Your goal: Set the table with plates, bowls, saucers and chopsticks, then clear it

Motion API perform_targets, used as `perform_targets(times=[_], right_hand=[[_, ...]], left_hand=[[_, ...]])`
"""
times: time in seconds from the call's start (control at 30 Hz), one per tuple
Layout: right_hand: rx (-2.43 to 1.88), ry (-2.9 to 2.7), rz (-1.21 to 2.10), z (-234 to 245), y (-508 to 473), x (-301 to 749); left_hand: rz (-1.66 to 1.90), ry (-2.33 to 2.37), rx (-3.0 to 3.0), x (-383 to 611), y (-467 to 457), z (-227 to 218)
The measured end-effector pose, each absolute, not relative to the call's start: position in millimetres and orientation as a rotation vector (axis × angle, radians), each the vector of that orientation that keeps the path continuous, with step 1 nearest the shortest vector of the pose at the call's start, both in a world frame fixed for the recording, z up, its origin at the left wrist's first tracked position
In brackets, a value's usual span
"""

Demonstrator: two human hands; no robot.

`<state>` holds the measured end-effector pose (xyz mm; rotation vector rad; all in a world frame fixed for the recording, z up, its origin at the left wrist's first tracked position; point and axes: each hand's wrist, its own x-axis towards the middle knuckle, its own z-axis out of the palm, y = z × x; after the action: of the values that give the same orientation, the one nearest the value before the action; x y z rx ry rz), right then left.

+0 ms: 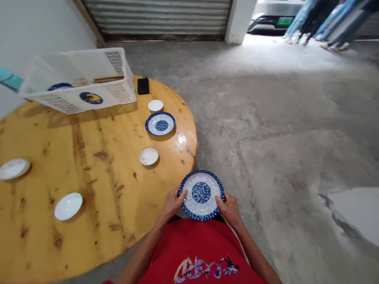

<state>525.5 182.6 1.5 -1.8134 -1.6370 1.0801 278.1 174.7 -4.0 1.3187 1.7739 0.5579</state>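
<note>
I hold a blue-and-white patterned plate (201, 193) level in front of my chest, just past the right edge of the round wooden table (97, 177). My left hand (172, 204) grips its left rim, thumb on top. My right hand (229, 209) grips its right rim the same way. A second blue-and-white plate (160, 123) lies on the table farther away. Small white saucers sit near it, one (155, 105) beyond it and one (149, 156) nearer to me.
A white plastic crate (77, 81) with dishes stands at the table's far side, a black phone (143, 85) beside it. Two more white saucers (68, 206) (13, 168) lie at the left. Bare concrete floor spreads right; people's legs (322, 21) show far off.
</note>
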Motion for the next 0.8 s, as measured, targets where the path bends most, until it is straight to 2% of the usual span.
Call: perform_targets(times=[0.17,0.3,0.6,0.8], right_hand=[[-1.868,-1.633,1.078,7,218,611],[-1.801,-1.714,1.098,9,258,628],[-1.571,-1.861,1.336,15,373,571],[-1.464,-2.029,1.314,24,460,518]], left_hand=[[0.573,1.758,1.314,359,211,-1],[0.612,1.822,1.287,377,235,4],[0.755,2.069,1.108,338,287,23],[0.894,2.181,0.991,302,343,22]])
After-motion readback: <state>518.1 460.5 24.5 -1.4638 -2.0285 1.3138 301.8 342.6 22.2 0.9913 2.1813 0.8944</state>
